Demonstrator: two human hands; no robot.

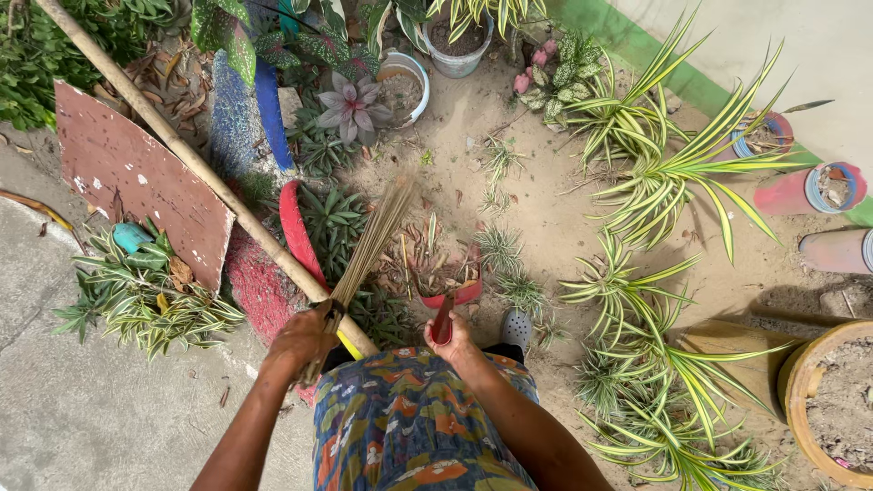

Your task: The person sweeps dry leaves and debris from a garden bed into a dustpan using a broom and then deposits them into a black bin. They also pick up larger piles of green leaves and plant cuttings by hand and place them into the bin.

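While a long bamboo pole (173,145) slants across a rust-red board (136,177) at the left of a sandy garden plot, a person stands over the bed and works with both hands. Striped-leaf plants (141,295) crowd the concrete edge below the board, beside painted tyre borders in blue (268,109) and red (296,232). The left hand (305,338), fingers clamped tight around the bound end, holds a bundle broom (373,236) of thin brown sticks that fans out over low green plants toward the bare soil. Just to its right, the right hand (452,341) is closed around the handle of a red dustpan (452,295), whose pan rests on the ground among dry leaves and small grassy tufts. A grey perforated shoe (516,327) shows beside it. Farther right, variegated yellow-green plants (664,182) sprawl across the sand, with painted pots (809,191) along the wall and a large clay pot (823,391) at the corner. The stiff bristles pass close to the young tufts (some barely rooted, by the look of them), so a hard stroke could likely tear them loose; the leaning pole, near the left arm, might be knocked down by a wide swing.
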